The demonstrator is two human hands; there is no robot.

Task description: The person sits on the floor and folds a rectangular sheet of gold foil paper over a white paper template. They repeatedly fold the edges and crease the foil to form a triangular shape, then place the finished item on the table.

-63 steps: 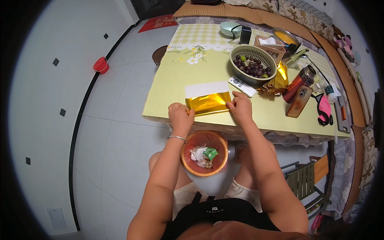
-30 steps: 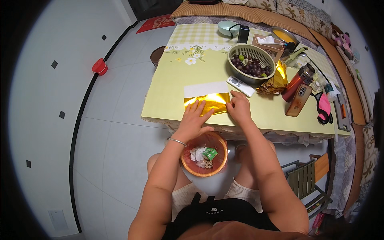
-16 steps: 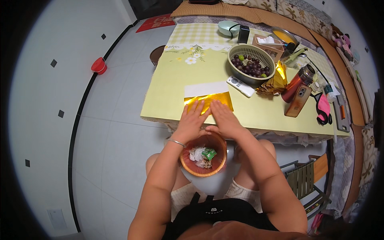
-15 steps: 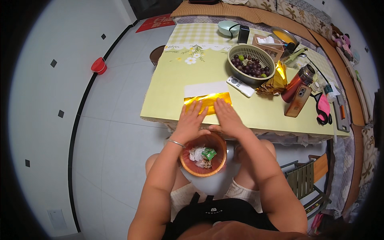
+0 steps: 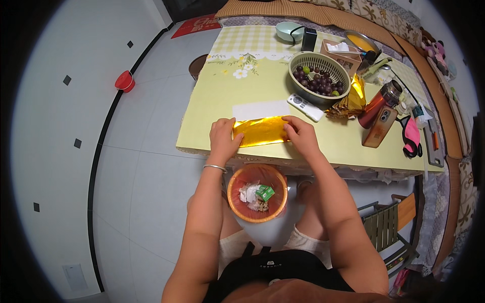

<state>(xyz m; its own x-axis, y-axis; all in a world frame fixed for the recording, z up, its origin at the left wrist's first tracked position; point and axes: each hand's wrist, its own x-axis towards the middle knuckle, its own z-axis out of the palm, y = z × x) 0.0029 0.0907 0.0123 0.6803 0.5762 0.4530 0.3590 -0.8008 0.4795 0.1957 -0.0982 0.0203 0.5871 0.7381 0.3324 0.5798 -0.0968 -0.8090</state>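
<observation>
A shiny gold foil paper [image 5: 262,132] lies lengthwise near the front edge of the table. My left hand [image 5: 222,139] is closed on its left end, the thumb resting on the foil. At the right end, my right hand [image 5: 302,137] pinches the upper corner between thumb and fingers. Just beyond the foil is a white strip of paper [image 5: 260,109], partly covered by it. A stack of folded gold foil pieces [image 5: 348,105] sits farther right, beside the colander.
A colander [image 5: 295,90] of grapes and a white remote control [image 5: 305,107] lie beyond my right hand. A red thermos [image 5: 376,108] and a phone [image 5: 380,127] stand farther right. Below the table edge, between my legs, is a waste bin [image 5: 233,202] with litter.
My hands have moved apart from lying flat on the foil to gripping its two ends. More of the gold surface shows now.
</observation>
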